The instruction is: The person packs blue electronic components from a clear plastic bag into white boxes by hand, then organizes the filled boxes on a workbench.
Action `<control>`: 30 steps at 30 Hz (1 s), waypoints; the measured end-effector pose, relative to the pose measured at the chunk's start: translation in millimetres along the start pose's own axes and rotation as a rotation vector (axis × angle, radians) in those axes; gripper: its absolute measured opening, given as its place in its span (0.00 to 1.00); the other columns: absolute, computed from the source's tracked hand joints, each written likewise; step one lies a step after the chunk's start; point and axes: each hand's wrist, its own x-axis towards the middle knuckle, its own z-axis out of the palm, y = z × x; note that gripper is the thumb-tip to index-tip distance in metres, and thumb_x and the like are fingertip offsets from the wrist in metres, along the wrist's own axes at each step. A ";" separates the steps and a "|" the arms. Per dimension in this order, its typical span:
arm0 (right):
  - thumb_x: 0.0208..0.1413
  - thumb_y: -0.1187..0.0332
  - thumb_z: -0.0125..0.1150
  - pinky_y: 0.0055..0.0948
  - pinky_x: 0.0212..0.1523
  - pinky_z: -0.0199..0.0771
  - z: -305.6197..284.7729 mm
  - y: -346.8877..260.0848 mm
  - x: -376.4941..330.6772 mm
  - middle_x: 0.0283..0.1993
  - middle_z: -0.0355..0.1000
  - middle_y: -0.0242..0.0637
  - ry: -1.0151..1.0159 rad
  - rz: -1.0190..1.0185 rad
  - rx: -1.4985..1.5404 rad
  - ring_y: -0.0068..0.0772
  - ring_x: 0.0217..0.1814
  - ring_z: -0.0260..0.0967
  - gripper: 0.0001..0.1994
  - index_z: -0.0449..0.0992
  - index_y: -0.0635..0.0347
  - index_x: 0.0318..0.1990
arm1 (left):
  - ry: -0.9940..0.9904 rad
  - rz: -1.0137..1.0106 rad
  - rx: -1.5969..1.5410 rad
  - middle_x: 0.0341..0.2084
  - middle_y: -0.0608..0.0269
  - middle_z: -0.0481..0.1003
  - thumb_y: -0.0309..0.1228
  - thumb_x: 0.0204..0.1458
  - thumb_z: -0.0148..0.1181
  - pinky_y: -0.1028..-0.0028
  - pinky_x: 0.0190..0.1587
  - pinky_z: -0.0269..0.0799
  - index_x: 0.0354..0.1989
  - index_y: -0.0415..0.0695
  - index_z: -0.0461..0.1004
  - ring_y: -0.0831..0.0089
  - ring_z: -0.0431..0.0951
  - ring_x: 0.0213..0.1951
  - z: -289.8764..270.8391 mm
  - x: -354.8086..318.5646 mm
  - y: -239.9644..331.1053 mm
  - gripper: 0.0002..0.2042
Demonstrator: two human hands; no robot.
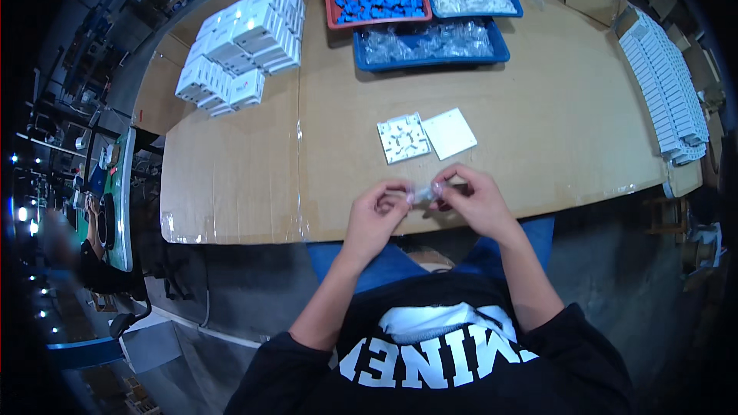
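Close to the table's near edge, my left hand (378, 211) and my right hand (475, 200) pinch a small clear plastic packet (422, 195) between them. The packet is blurred, so what it contains cannot be made out. Just beyond my fingers lies an open white square case (390, 152), its inside facing up with small moulded fittings. A flat white square cover (451, 134) rests right beside it, turned at a slight angle. Neither hand touches these two pieces.
White square cases (246, 31) are stacked at the far left. At the back, a red tray (331, 15) holds blue parts, a blue tray (516, 9) white sticks, and a lower blue tray (430, 64) clear packets. White pieces (665, 84) line the right edge. Another person (92, 253) sits at far left.
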 end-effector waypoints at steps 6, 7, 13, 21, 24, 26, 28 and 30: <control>0.66 0.73 0.62 0.21 0.37 0.76 -6.7 -8.5 42.5 0.36 0.80 0.32 -0.075 -0.102 -0.051 0.18 0.36 0.77 0.08 0.80 0.64 0.49 | -0.011 0.118 0.435 0.34 0.65 0.82 0.25 0.61 0.63 0.77 0.40 0.73 0.47 0.39 0.82 0.81 0.79 0.37 -15.7 40.3 39.3 0.09; 0.66 0.73 0.62 0.21 0.37 0.76 -7.5 -10.6 50.7 0.36 0.80 0.32 -0.077 -0.102 -0.053 0.18 0.36 0.77 0.08 0.80 0.64 0.49 | -0.009 0.119 0.433 0.34 0.65 0.82 0.25 0.61 0.63 0.77 0.40 0.73 0.47 0.39 0.82 0.81 0.79 0.37 -20.6 50.0 40.4 0.09; 0.59 0.77 0.64 0.30 0.43 0.78 -14.5 -10.9 94.8 0.40 0.78 0.38 0.042 -0.649 -0.563 0.34 0.41 0.79 0.05 0.80 0.64 0.42 | 0.238 0.315 0.280 0.38 0.59 0.83 0.39 0.66 0.59 0.72 0.51 0.70 0.43 0.39 0.83 0.74 0.78 0.42 -42.7 95.0 25.6 0.15; 0.55 0.80 0.64 0.34 0.47 0.77 -11.6 11.3 111.0 0.45 0.74 0.39 -0.164 -0.698 -0.700 0.42 0.45 0.77 0.07 0.77 0.64 0.41 | 0.128 0.336 0.417 0.41 0.61 0.77 0.27 0.63 0.61 0.74 0.48 0.71 0.47 0.38 0.82 0.74 0.76 0.42 -47.7 88.2 -0.7 0.08; 0.55 0.80 0.65 0.35 0.46 0.78 -13.1 9.4 110.1 0.45 0.74 0.38 -0.169 -0.690 -0.746 0.43 0.45 0.77 0.07 0.77 0.64 0.41 | 0.154 0.323 0.351 0.42 0.60 0.76 0.26 0.63 0.60 0.74 0.48 0.73 0.48 0.37 0.81 0.72 0.76 0.43 -43.2 85.5 -0.6 0.09; 0.55 0.79 0.65 0.34 0.45 0.78 -13.2 7.1 109.4 0.45 0.74 0.38 -0.171 -0.737 -0.748 0.42 0.44 0.77 0.07 0.77 0.64 0.41 | 0.204 0.461 0.500 0.42 0.58 0.77 0.25 0.63 0.59 0.73 0.49 0.73 0.49 0.36 0.80 0.71 0.78 0.44 -42.9 84.8 -3.1 0.09; 0.54 0.79 0.65 0.35 0.45 0.78 -11.7 4.9 108.2 0.45 0.75 0.38 -0.183 -0.750 -0.747 0.43 0.44 0.77 0.07 0.77 0.64 0.41 | 0.224 0.461 0.494 0.43 0.57 0.77 0.24 0.63 0.59 0.73 0.49 0.74 0.49 0.36 0.80 0.71 0.78 0.44 -46.4 87.0 -8.0 0.09; 0.54 0.79 0.66 0.35 0.45 0.79 -10.1 4.6 108.7 0.45 0.75 0.38 -0.193 -0.765 -0.747 0.43 0.43 0.77 0.08 0.76 0.64 0.41 | 0.243 0.463 0.488 0.43 0.56 0.77 0.23 0.62 0.59 0.72 0.50 0.74 0.49 0.37 0.79 0.70 0.79 0.45 -46.8 88.0 -9.5 0.09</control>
